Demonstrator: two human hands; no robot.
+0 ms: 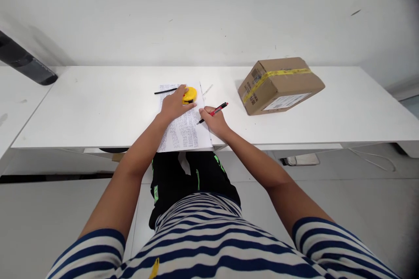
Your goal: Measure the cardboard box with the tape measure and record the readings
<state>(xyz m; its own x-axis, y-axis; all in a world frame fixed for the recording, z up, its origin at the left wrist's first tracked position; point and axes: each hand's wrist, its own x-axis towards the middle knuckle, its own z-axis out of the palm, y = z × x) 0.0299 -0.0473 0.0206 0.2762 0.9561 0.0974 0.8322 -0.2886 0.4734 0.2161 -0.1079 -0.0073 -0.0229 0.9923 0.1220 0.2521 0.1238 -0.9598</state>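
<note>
A sheet of paper [183, 139] covered in rows of handwriting lies at the front edge of the white table. On its upper part rests a yellow tape measure [190, 94], and my left hand [173, 103] has its fingers and thumb around the left side of it. A thin black strip [165, 91], perhaps its strap, sticks out left of that hand. My right hand [214, 121] grips a red and black pen [218, 109], tilted, its tip at the paper's right part. I cannot tell whether the tip touches the paper.
A taped cardboard box [284, 85] with a white label stands on the white table [98, 109] to the right. At the far left a dark cylinder [26, 61] leans over the table. Under the table, a pale flat object [303, 160] and a white cable [376, 157] lie on the floor.
</note>
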